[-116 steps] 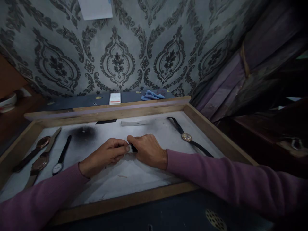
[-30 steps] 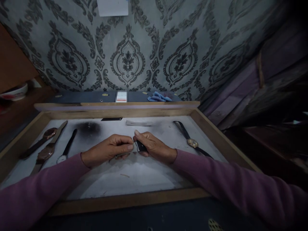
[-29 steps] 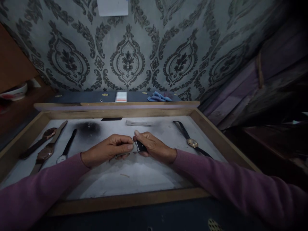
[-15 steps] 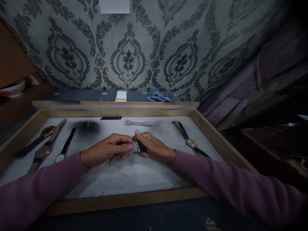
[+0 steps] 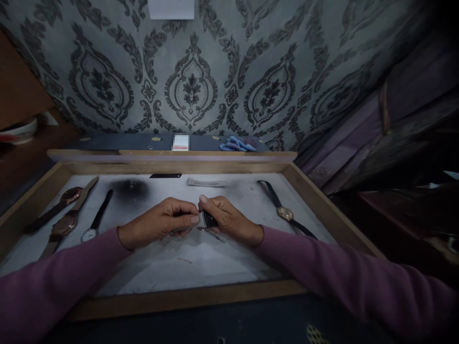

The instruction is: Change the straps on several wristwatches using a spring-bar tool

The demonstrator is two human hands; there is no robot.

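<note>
In my right hand (image 5: 229, 220) is a small dark watch case (image 5: 208, 219) with a glossy black face, the thumb on its upper edge. The fingers of my left hand (image 5: 175, 217) are pinched at the case's left side, on a pale watch strap (image 5: 201, 221) that is mostly hidden by them. A thin, light strip (image 5: 212, 233) sticks out below the case toward the lower right; what it is I cannot tell. Both hands meet above the white bottom of a shallow wooden tray (image 5: 186, 301).
On the left of the tray lie several watches: a brown one (image 5: 64, 224), a rose-toned one (image 5: 71, 195) and a white-dialled one (image 5: 89, 234). A gold-faced watch (image 5: 285, 213) lies right. Behind are a perforated pale strap (image 5: 206, 183), a black strip (image 5: 165, 176) and a blue cloth (image 5: 236, 144).
The strip that showed below my left hand is no longer seen there; a thin strip now shows below the watch case, pointing right. The hands have barely shifted.
</note>
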